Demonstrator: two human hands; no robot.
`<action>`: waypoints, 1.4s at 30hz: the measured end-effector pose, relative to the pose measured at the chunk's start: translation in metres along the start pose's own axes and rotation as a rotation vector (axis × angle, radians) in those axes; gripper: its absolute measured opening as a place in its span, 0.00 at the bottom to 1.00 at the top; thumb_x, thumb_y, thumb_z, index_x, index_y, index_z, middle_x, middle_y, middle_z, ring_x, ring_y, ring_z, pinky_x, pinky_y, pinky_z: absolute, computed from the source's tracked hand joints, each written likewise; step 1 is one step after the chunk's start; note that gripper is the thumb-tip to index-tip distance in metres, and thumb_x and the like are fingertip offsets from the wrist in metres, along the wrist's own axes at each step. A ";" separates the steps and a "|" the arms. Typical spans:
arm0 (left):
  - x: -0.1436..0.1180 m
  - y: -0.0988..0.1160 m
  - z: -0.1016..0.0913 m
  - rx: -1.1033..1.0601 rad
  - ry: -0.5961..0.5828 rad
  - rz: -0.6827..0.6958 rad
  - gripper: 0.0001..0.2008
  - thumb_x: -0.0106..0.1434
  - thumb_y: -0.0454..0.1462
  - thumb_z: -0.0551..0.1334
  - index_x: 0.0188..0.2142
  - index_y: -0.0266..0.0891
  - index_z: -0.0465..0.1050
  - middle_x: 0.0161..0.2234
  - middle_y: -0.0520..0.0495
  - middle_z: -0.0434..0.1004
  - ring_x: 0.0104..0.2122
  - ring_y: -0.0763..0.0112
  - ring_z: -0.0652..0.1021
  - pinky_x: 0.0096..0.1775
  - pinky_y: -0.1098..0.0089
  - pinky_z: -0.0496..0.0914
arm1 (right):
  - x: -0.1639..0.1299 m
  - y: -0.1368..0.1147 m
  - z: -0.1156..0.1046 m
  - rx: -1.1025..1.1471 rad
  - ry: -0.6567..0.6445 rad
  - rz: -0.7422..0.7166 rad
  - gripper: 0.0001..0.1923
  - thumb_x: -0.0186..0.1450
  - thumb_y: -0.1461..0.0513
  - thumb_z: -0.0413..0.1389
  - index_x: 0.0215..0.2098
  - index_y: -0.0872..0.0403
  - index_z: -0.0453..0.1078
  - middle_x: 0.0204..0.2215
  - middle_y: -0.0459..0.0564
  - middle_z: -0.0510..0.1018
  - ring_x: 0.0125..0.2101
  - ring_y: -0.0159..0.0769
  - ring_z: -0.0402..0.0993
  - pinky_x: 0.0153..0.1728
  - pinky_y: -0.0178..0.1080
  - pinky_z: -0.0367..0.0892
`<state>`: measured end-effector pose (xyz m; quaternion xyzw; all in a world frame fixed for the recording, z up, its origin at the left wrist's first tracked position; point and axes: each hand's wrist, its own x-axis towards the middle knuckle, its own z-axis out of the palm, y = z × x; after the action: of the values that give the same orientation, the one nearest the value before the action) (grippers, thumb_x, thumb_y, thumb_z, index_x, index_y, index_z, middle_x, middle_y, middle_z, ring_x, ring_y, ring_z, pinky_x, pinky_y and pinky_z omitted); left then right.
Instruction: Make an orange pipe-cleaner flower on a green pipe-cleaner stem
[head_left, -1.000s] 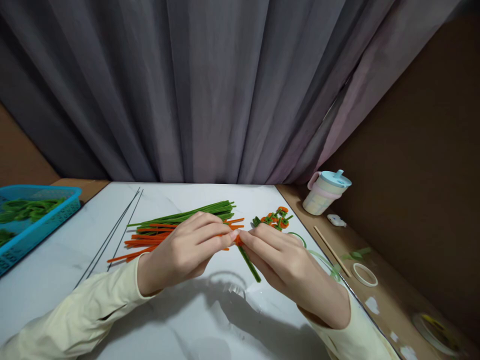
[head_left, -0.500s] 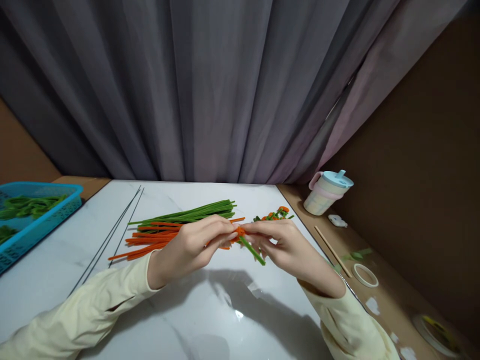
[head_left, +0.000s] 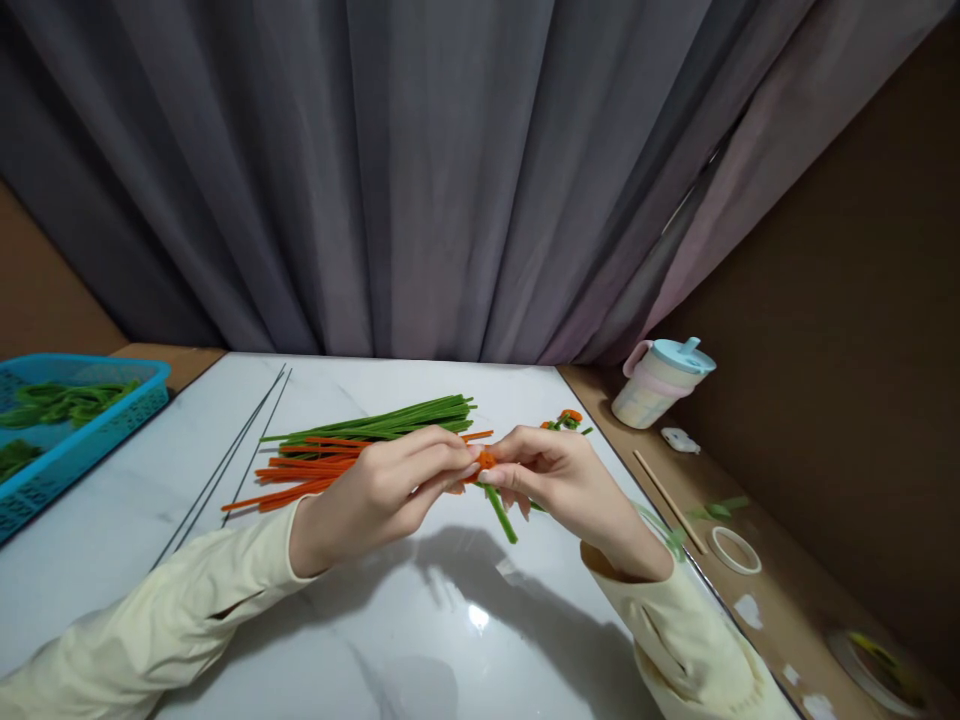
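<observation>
Pinching together, fingers of the left hand [head_left: 382,492] and right hand [head_left: 559,475] clamped an orange-and-green pipe cleaner piece [head_left: 491,485] between them, just above the tabletop [head_left: 390,620], near the pipe cleaner pile [head_left: 352,450].

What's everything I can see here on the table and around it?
Small flower piece: one, orange coil on green stem, pinched between both hands.
Green stems: a bundle, mid-table.
Orange stems: a bundle, beside the green.
Thin wires: several, dark, table left.
Basket: one, blue, far left, green pieces inside.
Finished flowers: a few, behind right hand.
Cup: one, pastel, lidded, right.
Tape ring: one, white, right.
Stick: one, wooden.
Left hand, right hand: cream sleeves.
</observation>
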<state>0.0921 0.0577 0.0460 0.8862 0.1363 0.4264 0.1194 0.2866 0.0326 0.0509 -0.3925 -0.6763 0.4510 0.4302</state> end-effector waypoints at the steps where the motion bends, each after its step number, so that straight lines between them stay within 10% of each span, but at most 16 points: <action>1: 0.000 0.000 0.000 -0.001 -0.005 0.003 0.08 0.63 0.26 0.55 0.39 0.34 0.69 0.34 0.44 0.75 0.34 0.71 0.76 0.35 0.74 0.71 | 0.000 0.000 0.001 -0.030 0.005 -0.033 0.11 0.59 0.57 0.61 0.27 0.58 0.70 0.18 0.44 0.71 0.16 0.25 0.65 0.14 0.27 0.61; 18: 0.001 0.001 0.000 0.002 0.004 0.002 0.06 0.62 0.26 0.57 0.38 0.34 0.68 0.33 0.44 0.74 0.34 0.71 0.75 0.35 0.73 0.71 | -0.008 0.007 0.006 -0.941 0.096 -0.606 0.06 0.69 0.66 0.46 0.36 0.56 0.64 0.25 0.48 0.72 0.24 0.31 0.66 0.25 0.33 0.60; 25: 0.003 -0.002 -0.001 -0.003 0.031 -0.001 0.06 0.61 0.26 0.58 0.38 0.34 0.69 0.32 0.45 0.75 0.33 0.72 0.76 0.34 0.74 0.71 | -0.006 -0.009 -0.005 -0.624 0.049 -0.370 0.08 0.68 0.66 0.49 0.44 0.55 0.67 0.34 0.49 0.76 0.32 0.31 0.72 0.32 0.32 0.66; 42: -0.005 -0.002 0.008 0.327 0.005 0.077 0.12 0.63 0.30 0.56 0.47 0.31 0.64 0.40 0.42 0.75 0.41 0.69 0.76 0.41 0.71 0.72 | -0.022 -0.010 0.019 -0.933 0.146 -0.281 0.07 0.65 0.70 0.49 0.32 0.57 0.66 0.25 0.47 0.70 0.27 0.34 0.62 0.29 0.36 0.56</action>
<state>0.0952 0.0567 0.0369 0.8974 0.1698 0.4050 -0.0430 0.2744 0.0047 0.0514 -0.4791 -0.8206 0.0090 0.3115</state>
